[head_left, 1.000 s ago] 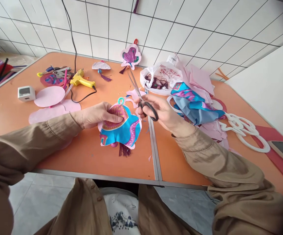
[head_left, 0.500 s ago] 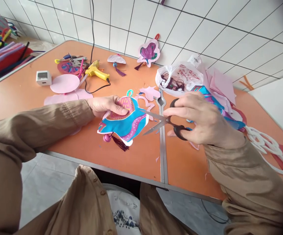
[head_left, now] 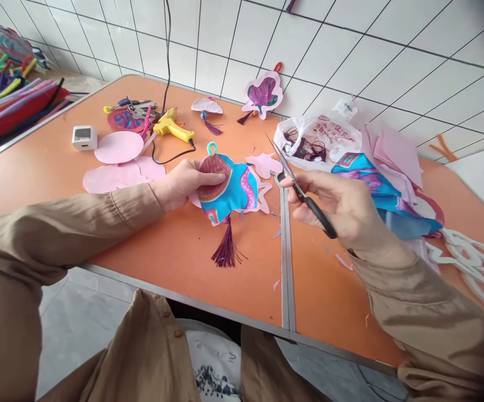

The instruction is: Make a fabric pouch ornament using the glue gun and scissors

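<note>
My left hand (head_left: pixel 183 180) pinches a small fan-shaped ornament (head_left: pixel 229 188) of blue and pink patterned cloth. It has a teal loop on top and a purple tassel (head_left: pixel 226 248) hanging onto the orange table (head_left: pixel 170 245). My right hand (head_left: pixel 342 209) grips black-handled scissors (head_left: pixel 298 187), blades together and pointing up and away, a hand's width right of the ornament. Pink offcuts (head_left: pixel 264 163) lie just behind the ornament.
A yellow glue gun (head_left: pixel 172 125) with its cord, keys and pink discs (head_left: pixel 118 147) lie at the back left, beside a small white cube (head_left: pixel 84 137). A plastic bag (head_left: pixel 319 139), folded patterned cloth (head_left: pixel 376 187) and white cut-out rings (head_left: pixel 472 259) crowd the right. Finished ornaments (head_left: pixel 264 94) lean on the tiled wall.
The scissors, open at the ornament's right edge half a second ago, have pulled away and now point upward, closed. The ornament was turned and lowered, so its tassel lies on the table.
</note>
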A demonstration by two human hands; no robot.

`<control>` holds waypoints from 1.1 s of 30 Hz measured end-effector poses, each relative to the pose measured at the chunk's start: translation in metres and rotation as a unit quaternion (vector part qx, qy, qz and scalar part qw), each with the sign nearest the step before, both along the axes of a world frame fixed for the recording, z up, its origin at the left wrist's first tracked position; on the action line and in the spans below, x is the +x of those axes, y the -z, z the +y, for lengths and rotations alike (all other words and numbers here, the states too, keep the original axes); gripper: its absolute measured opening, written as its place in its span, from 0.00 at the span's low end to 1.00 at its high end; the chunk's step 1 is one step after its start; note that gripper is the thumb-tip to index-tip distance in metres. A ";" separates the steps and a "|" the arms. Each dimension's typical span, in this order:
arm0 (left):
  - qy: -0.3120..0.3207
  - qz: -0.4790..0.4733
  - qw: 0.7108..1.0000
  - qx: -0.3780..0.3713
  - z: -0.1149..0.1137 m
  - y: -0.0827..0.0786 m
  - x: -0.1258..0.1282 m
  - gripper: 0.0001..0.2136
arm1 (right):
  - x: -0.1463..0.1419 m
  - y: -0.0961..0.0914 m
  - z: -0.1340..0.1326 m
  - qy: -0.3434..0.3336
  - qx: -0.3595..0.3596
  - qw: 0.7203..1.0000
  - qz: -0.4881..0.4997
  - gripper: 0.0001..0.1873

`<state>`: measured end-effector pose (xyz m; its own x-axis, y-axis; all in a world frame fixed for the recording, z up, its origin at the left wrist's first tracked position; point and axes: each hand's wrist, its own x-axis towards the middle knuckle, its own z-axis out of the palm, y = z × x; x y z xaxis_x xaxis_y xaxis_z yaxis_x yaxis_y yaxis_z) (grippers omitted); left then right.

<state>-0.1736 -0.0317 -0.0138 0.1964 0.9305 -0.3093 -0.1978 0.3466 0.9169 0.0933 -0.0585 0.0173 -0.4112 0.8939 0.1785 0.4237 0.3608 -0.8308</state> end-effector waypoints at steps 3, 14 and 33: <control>-0.067 -0.005 0.998 -0.003 -0.002 -0.003 0.001 0.05 | -0.007 0.002 -0.007 -0.005 -0.060 0.998 0.019 0.16; -0.170 -0.029 0.984 -0.044 0.005 0.002 0.004 0.06 | -0.011 0.016 -0.023 -0.204 -0.424 0.880 0.069 0.33; -0.209 -0.017 0.978 -0.020 0.001 0.000 0.008 0.05 | -0.035 0.020 -0.035 -0.115 -0.436 0.886 0.112 0.32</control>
<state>-0.1656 -0.0306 -0.0137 -0.1869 0.9190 -0.3470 -0.3599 0.2647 0.8947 0.0584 -0.0939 -0.0028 -0.6416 0.6300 -0.4376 0.2114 -0.4032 -0.8904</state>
